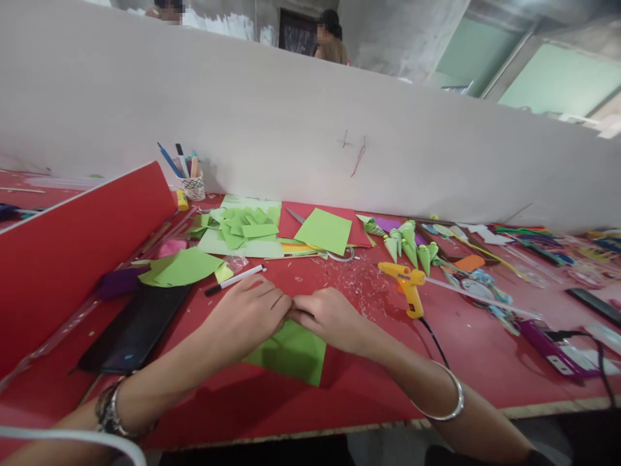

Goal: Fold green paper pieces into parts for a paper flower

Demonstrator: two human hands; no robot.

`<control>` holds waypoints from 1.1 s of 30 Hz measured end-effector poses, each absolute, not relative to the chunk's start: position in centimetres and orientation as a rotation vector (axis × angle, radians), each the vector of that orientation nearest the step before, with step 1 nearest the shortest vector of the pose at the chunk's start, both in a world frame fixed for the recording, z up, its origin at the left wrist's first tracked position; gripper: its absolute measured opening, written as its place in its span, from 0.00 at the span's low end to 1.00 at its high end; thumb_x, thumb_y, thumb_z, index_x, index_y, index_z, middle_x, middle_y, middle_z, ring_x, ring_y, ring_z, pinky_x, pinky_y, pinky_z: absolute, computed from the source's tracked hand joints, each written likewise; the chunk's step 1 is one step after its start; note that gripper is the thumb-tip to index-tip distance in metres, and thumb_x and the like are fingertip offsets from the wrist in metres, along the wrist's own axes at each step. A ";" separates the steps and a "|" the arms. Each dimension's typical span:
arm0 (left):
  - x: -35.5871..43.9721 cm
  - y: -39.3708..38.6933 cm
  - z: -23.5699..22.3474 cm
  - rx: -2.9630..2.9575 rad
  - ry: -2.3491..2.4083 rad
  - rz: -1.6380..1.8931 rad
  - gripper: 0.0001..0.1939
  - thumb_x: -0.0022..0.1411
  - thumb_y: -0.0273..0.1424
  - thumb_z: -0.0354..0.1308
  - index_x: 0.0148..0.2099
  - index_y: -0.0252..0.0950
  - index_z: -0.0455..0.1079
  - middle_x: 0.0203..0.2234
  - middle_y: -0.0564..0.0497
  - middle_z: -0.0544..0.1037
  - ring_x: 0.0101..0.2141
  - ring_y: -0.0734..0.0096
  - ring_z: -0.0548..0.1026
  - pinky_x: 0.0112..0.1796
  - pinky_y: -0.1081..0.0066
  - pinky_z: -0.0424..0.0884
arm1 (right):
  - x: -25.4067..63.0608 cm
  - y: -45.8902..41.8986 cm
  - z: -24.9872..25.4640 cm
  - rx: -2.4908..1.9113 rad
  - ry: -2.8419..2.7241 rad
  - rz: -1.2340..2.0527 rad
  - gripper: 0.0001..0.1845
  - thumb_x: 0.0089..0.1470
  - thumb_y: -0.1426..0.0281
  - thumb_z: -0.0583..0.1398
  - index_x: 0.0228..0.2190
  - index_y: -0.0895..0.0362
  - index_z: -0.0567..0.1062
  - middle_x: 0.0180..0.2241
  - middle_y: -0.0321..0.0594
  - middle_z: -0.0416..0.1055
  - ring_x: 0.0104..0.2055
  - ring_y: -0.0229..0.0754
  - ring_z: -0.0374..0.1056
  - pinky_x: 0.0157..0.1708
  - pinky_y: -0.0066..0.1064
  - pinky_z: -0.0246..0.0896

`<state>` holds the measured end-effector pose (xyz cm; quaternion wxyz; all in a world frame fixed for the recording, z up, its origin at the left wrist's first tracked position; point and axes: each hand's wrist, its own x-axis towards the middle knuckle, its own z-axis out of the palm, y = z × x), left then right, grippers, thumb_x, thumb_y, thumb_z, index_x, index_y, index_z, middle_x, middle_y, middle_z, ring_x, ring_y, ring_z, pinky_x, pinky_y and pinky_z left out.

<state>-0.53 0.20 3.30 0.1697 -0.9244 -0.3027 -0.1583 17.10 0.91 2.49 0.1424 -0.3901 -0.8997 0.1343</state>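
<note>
Green paper, a thin, smooth sheet (298,362) with straight edges, lies in front of me over the near part of a glossy red bench (208,408). My left hand (255,305) and right hand (330,317) meet at its far edge, fingers curled and fingertips touching, pinching the paper between them; my thumbs are mostly hidden, so I cannot tell how tightly. I judge this to be a folding or rolling step, just begun, since most of the sheet looks flat. The next move seems to call for an even pinch and a light turn of the fingertips, keeping the edge from creasing askew.

Beyond my right hand lies a yellow plastic glue gun (406,281) with a clear stick in its back. Farther off sit small pointed paper cones (409,241), rolled from pale and bright green. Ahead, a flat green square (326,228) partly covers scissors (295,215), beside a loose heap of crisp paper strips (251,225).
</note>
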 end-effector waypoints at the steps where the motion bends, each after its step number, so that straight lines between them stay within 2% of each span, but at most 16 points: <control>1: -0.4 0.2 3.1 -2.595 -0.824 -0.484 0.12 0.58 0.22 0.45 0.24 0.34 0.63 0.17 0.52 0.70 0.20 0.69 0.67 0.28 0.67 0.59 | 17.0 0.9 2.6 -1.099 -2.570 0.460 0.16 0.56 0.67 0.52 0.20 0.59 0.68 0.16 0.31 0.61 0.19 0.31 0.53 0.21 0.24 0.40; 6: -0.6 0.4 2.7 -2.529 -0.755 -0.566 0.14 0.56 0.22 0.44 0.20 0.36 0.60 0.12 0.56 0.65 0.15 0.75 0.61 0.24 0.70 0.55 | 17.6 0.9 3.1 -0.958 -2.477 0.723 0.14 0.55 0.69 0.52 0.21 0.59 0.68 0.17 0.29 0.58 0.20 0.29 0.51 0.22 0.21 0.44; 12: -3.9 1.6 3.0 -2.558 -0.835 -0.337 0.13 0.56 0.21 0.44 0.21 0.36 0.61 0.13 0.57 0.66 0.16 0.77 0.60 0.28 0.71 0.58 | 20.4 1.2 2.9 -1.052 -2.367 0.792 0.16 0.56 0.65 0.51 0.24 0.60 0.71 0.19 0.32 0.63 0.22 0.30 0.56 0.23 0.21 0.47; 14: -4.9 2.0 3.1 -2.522 -0.927 -0.369 0.14 0.56 0.22 0.44 0.21 0.36 0.61 0.12 0.57 0.66 0.16 0.76 0.61 0.29 0.70 0.59 | 21.1 1.3 2.7 -1.090 -2.345 0.778 0.16 0.56 0.65 0.51 0.24 0.60 0.71 0.20 0.33 0.65 0.22 0.31 0.57 0.24 0.21 0.48; 17: -5.0 2.2 3.3 -2.593 -1.100 -0.533 0.12 0.59 0.27 0.44 0.27 0.36 0.65 0.18 0.55 0.72 0.21 0.74 0.67 0.33 0.69 0.61 | 21.6 1.4 2.5 -1.085 -2.351 0.776 0.16 0.55 0.65 0.51 0.24 0.60 0.72 0.20 0.33 0.66 0.22 0.31 0.58 0.24 0.21 0.49; 19: -4.4 2.0 3.4 -2.800 -1.156 -0.571 0.09 0.60 0.32 0.46 0.37 0.37 0.66 0.23 0.54 0.74 0.24 0.74 0.69 0.29 0.73 0.62 | 21.5 1.4 2.4 -1.025 -2.392 0.802 0.16 0.56 0.65 0.51 0.25 0.59 0.72 0.21 0.34 0.67 0.22 0.31 0.59 0.24 0.21 0.50; 21: -3.6 1.8 3.4 -2.980 -1.122 -0.443 0.10 0.61 0.35 0.47 0.38 0.37 0.67 0.21 0.56 0.73 0.22 0.74 0.68 0.25 0.76 0.59 | 21.2 1.4 2.5 -0.959 -2.433 0.813 0.15 0.56 0.65 0.50 0.26 0.59 0.72 0.22 0.34 0.68 0.23 0.32 0.61 0.25 0.21 0.51; 25: -2.3 1.4 2.8 -2.983 -1.031 -0.272 0.18 0.63 0.31 0.43 0.22 0.35 0.65 0.11 0.55 0.64 0.17 0.74 0.63 0.20 0.74 0.52 | 20.5 1.3 2.8 -0.957 -2.519 0.511 0.12 0.55 0.70 0.50 0.29 0.57 0.72 0.26 0.36 0.70 0.28 0.35 0.62 0.32 0.25 0.51; 27: -1.8 1.3 2.5 -2.950 -1.052 -0.252 0.18 0.63 0.30 0.43 0.21 0.34 0.64 0.11 0.55 0.63 0.16 0.75 0.62 0.19 0.73 0.49 | 19.8 1.1 2.9 -0.958 -2.570 0.297 0.10 0.53 0.72 0.50 0.28 0.57 0.71 0.24 0.36 0.69 0.27 0.35 0.61 0.34 0.27 0.50; 29: -1.3 1.1 2.4 -2.945 -1.048 -0.235 0.18 0.63 0.31 0.44 0.22 0.34 0.64 0.11 0.54 0.64 0.16 0.75 0.61 0.19 0.73 0.48 | 19.0 0.8 3.0 -0.924 -2.608 0.172 0.08 0.50 0.74 0.51 0.25 0.57 0.69 0.21 0.33 0.66 0.24 0.33 0.57 0.32 0.27 0.48; 33: -0.6 0.7 2.7 -2.967 -1.031 -0.226 0.17 0.62 0.30 0.44 0.23 0.34 0.65 0.13 0.53 0.66 0.16 0.75 0.62 0.18 0.72 0.47 | 17.8 0.6 2.5 -0.886 -2.562 0.128 0.08 0.45 0.74 0.50 0.18 0.56 0.63 0.16 0.30 0.60 0.20 0.32 0.49 0.25 0.25 0.43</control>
